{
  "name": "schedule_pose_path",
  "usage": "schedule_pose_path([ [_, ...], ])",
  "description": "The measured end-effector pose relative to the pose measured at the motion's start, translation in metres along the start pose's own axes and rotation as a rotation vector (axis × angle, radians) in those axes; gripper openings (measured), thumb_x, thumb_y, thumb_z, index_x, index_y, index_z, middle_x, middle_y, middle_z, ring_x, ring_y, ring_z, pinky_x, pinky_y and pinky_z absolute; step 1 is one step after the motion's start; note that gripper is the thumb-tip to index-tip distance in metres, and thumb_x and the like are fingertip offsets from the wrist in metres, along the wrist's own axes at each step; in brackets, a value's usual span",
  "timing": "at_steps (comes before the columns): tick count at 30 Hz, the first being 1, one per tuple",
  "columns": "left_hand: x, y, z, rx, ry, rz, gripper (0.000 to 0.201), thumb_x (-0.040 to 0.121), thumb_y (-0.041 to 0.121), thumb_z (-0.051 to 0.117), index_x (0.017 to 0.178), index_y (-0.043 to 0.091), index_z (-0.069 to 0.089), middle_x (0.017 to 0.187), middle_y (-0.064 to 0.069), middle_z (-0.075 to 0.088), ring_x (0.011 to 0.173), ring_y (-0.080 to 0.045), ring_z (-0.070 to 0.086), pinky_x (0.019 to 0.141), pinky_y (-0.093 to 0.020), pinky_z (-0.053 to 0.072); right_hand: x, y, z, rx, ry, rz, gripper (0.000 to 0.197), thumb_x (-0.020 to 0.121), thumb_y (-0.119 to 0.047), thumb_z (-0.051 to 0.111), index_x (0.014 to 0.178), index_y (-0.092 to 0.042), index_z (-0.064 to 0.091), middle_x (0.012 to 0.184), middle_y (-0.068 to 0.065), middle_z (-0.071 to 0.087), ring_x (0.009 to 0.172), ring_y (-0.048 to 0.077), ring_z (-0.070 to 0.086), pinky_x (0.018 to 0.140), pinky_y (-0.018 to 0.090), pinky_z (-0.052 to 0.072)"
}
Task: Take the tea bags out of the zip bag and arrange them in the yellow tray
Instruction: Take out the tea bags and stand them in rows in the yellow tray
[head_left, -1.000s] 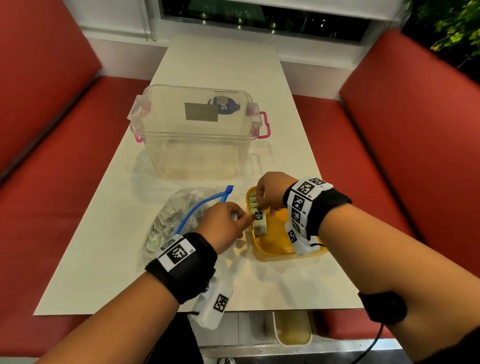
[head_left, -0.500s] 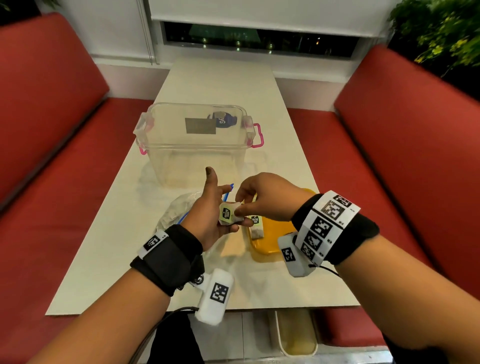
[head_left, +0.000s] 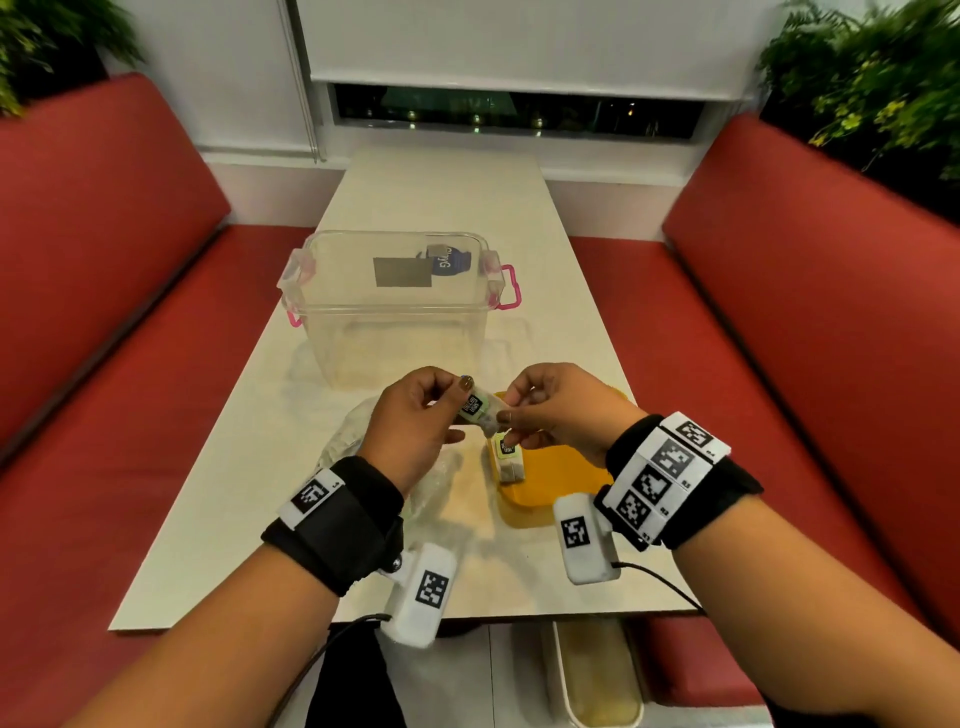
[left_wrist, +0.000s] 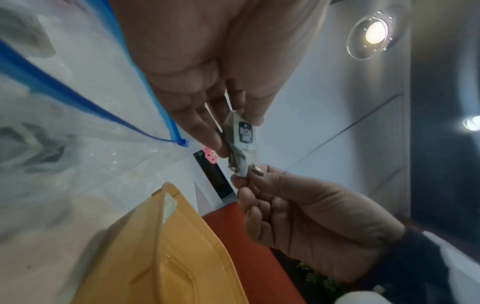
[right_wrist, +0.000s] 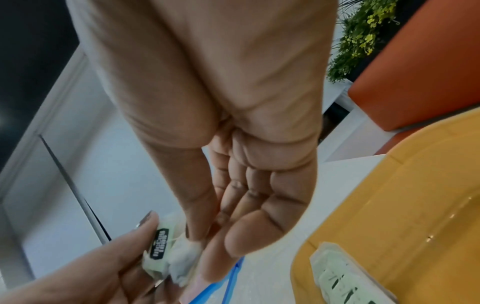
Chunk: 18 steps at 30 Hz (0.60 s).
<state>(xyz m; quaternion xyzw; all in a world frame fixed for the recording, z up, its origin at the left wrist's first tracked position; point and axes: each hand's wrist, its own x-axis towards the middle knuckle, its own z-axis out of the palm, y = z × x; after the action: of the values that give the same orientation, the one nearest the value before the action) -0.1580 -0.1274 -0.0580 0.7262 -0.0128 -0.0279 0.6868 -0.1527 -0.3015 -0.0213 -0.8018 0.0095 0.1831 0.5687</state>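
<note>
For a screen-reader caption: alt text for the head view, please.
Both hands, left and right, pinch one tea bag above a table. Below lie a yellow tray holding another tea bag, a zip bag and a clear box.

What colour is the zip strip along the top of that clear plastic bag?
Blue. The clear plastic zip bag's zip strip shows best in the left wrist view.

Table (head_left: 415, 218) with bin (head_left: 395, 306), zip bag (head_left: 348, 441), yellow tray (head_left: 566, 478)
</note>
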Motion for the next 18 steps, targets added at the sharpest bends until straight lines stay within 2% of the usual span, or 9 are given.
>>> schedule_pose_path([
  [3,0.005,0.002,-0.002,0.305,0.044,0.144,0.016,0.089,0.022,0.066,0.081,0.01,0.07,0.082,-0.001,0.067,0.07,-0.012,0.061,0.059,-0.015,0.043,0.001,0.002,0.002,-0.221,0.005,-0.066,0.016,0.082,-0.013,0.073,0.093,-0.008,0.062,0.081,0.01,0.068,0.07,0.016,0.064,0.056,0.022,0.049],
  [5,0.005,0.008,-0.003,0.472,0.01,0.217,0.012,0.086,0.024,0.07,0.077,0.017,0.073,0.082,0.004,0.067,0.074,-0.009,0.061,0.064,-0.018,0.044,0.003,0.001,0.001,-0.368,0.059,-0.164,0.018,0.079,-0.02,0.076,0.094,-0.014,0.068,0.079,0.002,0.068,0.066,0.009,0.059,0.061,0.024,0.048],
  [6,0.004,0.011,-0.003,0.487,-0.016,0.228,0.01,0.084,0.024,0.072,0.076,0.019,0.074,0.081,0.004,0.067,0.074,-0.009,0.061,0.066,-0.02,0.046,0.003,0.001,0.001,-0.379,0.07,-0.2,0.014,0.079,-0.02,0.076,0.091,-0.018,0.07,0.079,0.003,0.068,0.065,0.009,0.058,0.064,0.026,0.049],
  [8,0.002,0.015,-0.002,0.442,-0.039,0.227,0.009,0.083,0.023,0.074,0.074,0.021,0.073,0.076,0.003,0.069,0.071,-0.009,0.062,0.067,-0.022,0.048,0.003,0.0,0.001,-0.332,0.062,-0.235,0.01,0.079,-0.013,0.073,0.084,-0.021,0.07,0.077,0.012,0.069,0.064,0.012,0.058,0.062,0.027,0.048],
  [10,0.002,0.015,0.0,0.375,-0.017,0.221,0.006,0.082,0.023,0.074,0.078,0.02,0.072,0.077,0.002,0.07,0.071,-0.011,0.062,0.068,-0.026,0.05,0.002,0.001,0.0,-0.247,0.051,-0.214,0.01,0.082,-0.008,0.07,0.082,-0.018,0.068,0.074,0.012,0.068,0.061,0.012,0.061,0.057,0.021,0.046],
  [11,0.001,0.014,0.001,0.335,-0.012,0.204,0.006,0.082,0.023,0.074,0.085,0.019,0.071,0.082,0.001,0.07,0.074,-0.013,0.063,0.07,-0.028,0.051,0.001,0.001,-0.001,-0.197,0.052,-0.198,0.007,0.083,-0.007,0.069,0.083,-0.015,0.068,0.072,0.01,0.068,0.061,0.012,0.062,0.056,0.02,0.046],
  [14,0.0,0.005,-0.001,0.253,-0.065,0.088,0.026,0.08,0.027,0.077,0.101,0.018,0.065,0.096,0.003,0.07,0.082,-0.012,0.066,0.072,-0.027,0.054,0.002,0.003,-0.003,-0.009,0.074,-0.161,0.007,0.085,-0.001,0.065,0.085,-0.007,0.064,0.07,0.009,0.067,0.059,0.013,0.064,0.055,0.022,0.047],
  [18,-0.005,-0.002,-0.002,0.201,-0.114,0.021,0.012,0.085,0.012,0.071,0.089,0.02,0.064,0.085,-0.002,0.068,0.077,-0.017,0.066,0.069,-0.034,0.054,0.002,0.01,-0.005,0.195,0.064,-0.11,0.009,0.087,0.001,0.063,0.09,-0.006,0.058,0.077,0.013,0.067,0.059,0.013,0.067,0.055,0.022,0.047],
])
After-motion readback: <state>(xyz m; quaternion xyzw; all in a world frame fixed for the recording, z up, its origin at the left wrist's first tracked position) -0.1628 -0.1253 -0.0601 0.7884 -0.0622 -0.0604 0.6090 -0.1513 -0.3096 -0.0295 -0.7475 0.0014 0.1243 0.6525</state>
